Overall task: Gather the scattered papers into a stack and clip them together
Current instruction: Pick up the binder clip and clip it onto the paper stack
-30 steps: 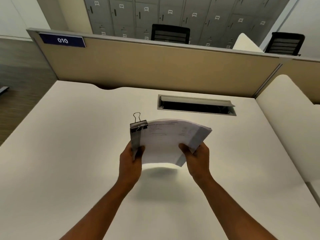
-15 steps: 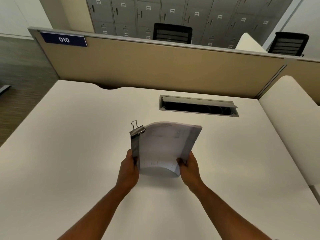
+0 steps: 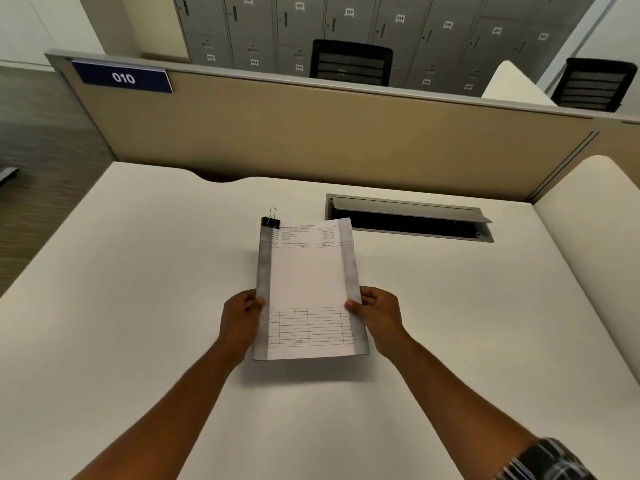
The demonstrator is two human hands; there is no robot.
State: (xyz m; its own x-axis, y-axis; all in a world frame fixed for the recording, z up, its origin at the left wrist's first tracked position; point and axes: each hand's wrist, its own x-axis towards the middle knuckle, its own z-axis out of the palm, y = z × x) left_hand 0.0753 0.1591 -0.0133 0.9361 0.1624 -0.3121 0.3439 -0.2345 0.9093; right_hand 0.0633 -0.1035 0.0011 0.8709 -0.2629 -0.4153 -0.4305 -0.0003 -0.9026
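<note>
Head view: you hold the paper stack point(image 3: 308, 292) over the white desk point(image 3: 138, 306), its printed face toward you. A black binder clip point(image 3: 270, 221) grips its top left corner, wire loop standing up. Your left hand point(image 3: 240, 322) pinches the stack's left edge, thumb on the front sheet and fingers curled behind. Your right hand point(image 3: 379, 318) pinches the right edge the same way. The top sheet carries lines of print near its head and a ruled table near its foot; the text is too small to read. Grey bands run down both long margins.

Beyond the stack, to the right, a cable tray point(image 3: 408, 218) is recessed in the desk with its metal lid point(image 3: 405, 206) tilted up; the inside is dark and its contents cannot be made out. The tan partition point(image 3: 329, 133) carries a blue plate point(image 3: 123, 77) reading "010". Behind it stand grey lockers point(image 3: 346, 22) with small number tags, not reliably legible, and two black chairs point(image 3: 351, 62).
</note>
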